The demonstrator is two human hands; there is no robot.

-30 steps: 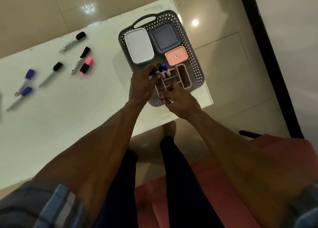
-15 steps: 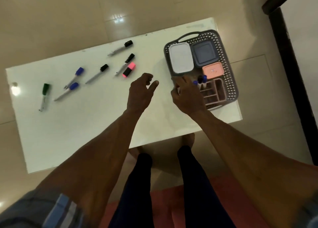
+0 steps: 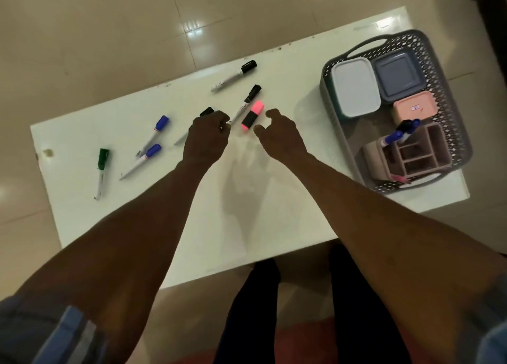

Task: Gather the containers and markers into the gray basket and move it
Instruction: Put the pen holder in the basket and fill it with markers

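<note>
The gray basket (image 3: 439, 53) stands at the table's right end. It holds a white-lidded container (image 3: 355, 86), a blue-gray container (image 3: 397, 74), a small pink container (image 3: 414, 109) and a pink organizer (image 3: 411, 156) with two markers (image 3: 397, 134) standing in it. Several markers lie loose on the white table (image 3: 247, 212): two black-capped (image 3: 236, 75) (image 3: 247, 101), two blue-capped (image 3: 157, 131) (image 3: 142, 160), one green (image 3: 101, 168), plus a pink highlighter (image 3: 252, 115). My left hand (image 3: 208, 137) is curled over a third black-capped marker (image 3: 207, 112). My right hand (image 3: 279, 136) hovers open beside the highlighter.
The table's near edge runs just above my legs, with a red seat below. Tiled floor surrounds the table. A dark upright edge stands at the far right, beyond the basket.
Both hands left the basket and moved left across the table to the loose markers. My right hand opened by the pink highlighter. My left hand curled over a black-capped marker.
</note>
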